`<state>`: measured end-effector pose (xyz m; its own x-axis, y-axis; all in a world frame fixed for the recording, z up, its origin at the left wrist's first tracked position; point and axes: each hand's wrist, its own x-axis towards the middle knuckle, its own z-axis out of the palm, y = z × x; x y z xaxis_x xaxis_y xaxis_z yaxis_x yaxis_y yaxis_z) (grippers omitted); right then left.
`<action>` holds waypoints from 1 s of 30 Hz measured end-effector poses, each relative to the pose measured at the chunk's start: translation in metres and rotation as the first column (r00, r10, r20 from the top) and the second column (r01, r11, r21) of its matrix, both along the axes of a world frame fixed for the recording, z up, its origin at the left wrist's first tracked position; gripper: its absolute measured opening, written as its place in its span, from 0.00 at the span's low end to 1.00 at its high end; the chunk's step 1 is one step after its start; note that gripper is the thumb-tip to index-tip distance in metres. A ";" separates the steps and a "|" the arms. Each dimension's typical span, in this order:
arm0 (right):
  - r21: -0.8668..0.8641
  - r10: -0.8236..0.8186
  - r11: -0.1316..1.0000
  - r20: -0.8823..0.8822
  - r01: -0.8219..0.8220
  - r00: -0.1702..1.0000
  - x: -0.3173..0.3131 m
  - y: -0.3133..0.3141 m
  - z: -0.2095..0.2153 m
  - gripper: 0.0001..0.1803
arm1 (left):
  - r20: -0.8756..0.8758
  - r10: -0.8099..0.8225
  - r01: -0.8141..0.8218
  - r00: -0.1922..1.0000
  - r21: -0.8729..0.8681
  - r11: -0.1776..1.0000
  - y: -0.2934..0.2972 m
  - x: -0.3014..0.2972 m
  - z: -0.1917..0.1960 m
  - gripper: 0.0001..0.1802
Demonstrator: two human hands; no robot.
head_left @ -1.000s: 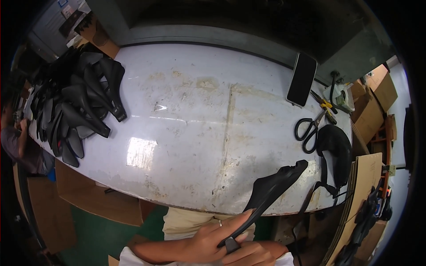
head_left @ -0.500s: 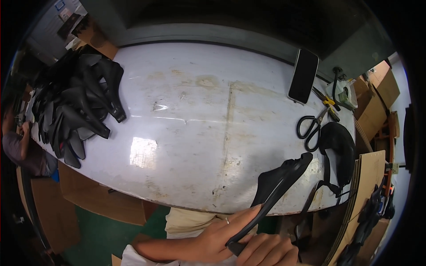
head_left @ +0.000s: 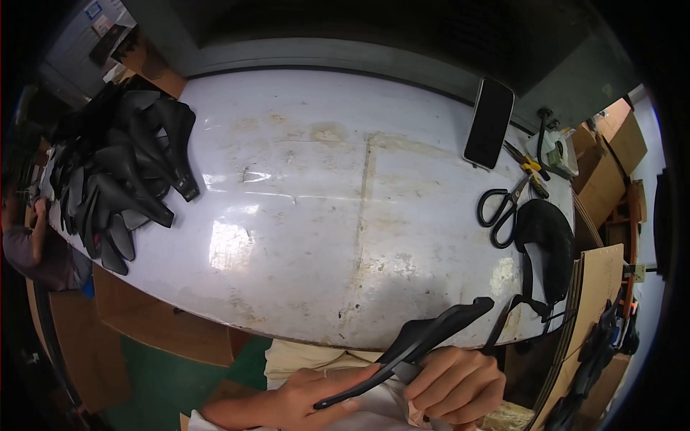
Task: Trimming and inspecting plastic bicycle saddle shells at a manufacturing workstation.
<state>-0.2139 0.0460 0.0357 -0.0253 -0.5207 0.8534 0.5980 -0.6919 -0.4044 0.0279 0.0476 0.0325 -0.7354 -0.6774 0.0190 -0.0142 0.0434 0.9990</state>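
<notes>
My left hand (head_left: 309,395) is closed on a black bicycle saddle (head_left: 435,329), low in front of me by the table's near edge. It is tilted on its side, its narrow end pointing up and right over the table. Against its lower side, my right hand (head_left: 458,386) is closed in a fist around a flat dark-grey piece (head_left: 407,371). Only part of that piece shows, so I cannot tell its kind. Many more black saddles (head_left: 133,161) lie heaped at the table's left end.
On the white table (head_left: 302,237), scissors (head_left: 502,215), a phone (head_left: 489,123), yellow-handled pliers (head_left: 532,167) and a black curved strapped object (head_left: 550,248) lie at the right. Cardboard (head_left: 593,309) stands beyond that edge. A co-worker (head_left: 36,248) is at far left. An open cardboard box (head_left: 162,316) is below the table.
Both hands and the saddle have moved lower, toward me. The saddle has tipped flatter, and my right hand has shifted right and up along its lower side.
</notes>
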 end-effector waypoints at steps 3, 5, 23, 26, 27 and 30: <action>-0.018 0.125 0.991 -0.249 -0.134 0.960 -0.025 -0.011 0.012 0.15 | 0.057 -0.041 0.048 0.998 -0.115 0.992 -0.004 0.013 0.003 0.28; -0.102 -0.034 0.995 -0.203 0.014 0.979 -0.021 -0.008 0.013 0.15 | 0.142 -0.118 0.140 0.983 -0.155 0.978 -0.009 0.017 0.003 0.28; 0.217 -0.130 0.971 0.108 0.104 0.986 0.011 0.032 0.012 0.21 | 0.100 0.113 -0.064 0.989 -0.400 0.914 -0.041 0.016 0.013 0.20; 0.129 -0.167 0.976 -0.069 0.175 0.983 0.021 0.019 0.005 0.21 | -0.098 0.127 -0.136 0.987 -0.086 0.987 -0.021 -0.030 -0.026 0.20; 0.134 -0.168 0.975 -0.067 0.176 0.983 0.022 0.019 0.007 0.21 | -0.095 0.127 -0.135 0.987 -0.082 0.988 -0.016 -0.035 -0.033 0.20; -0.009 -0.462 0.885 -0.137 0.466 0.876 0.053 0.021 0.004 0.14 | 0.083 -0.030 0.002 0.996 0.319 0.948 -0.011 -0.036 -0.039 0.20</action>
<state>-0.1611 0.0668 0.0398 -0.1574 -0.4970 0.8534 0.1510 -0.8661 -0.4765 -0.0085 0.0362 -0.0061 -0.7353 -0.6262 -0.2590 -0.1020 -0.2756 0.9559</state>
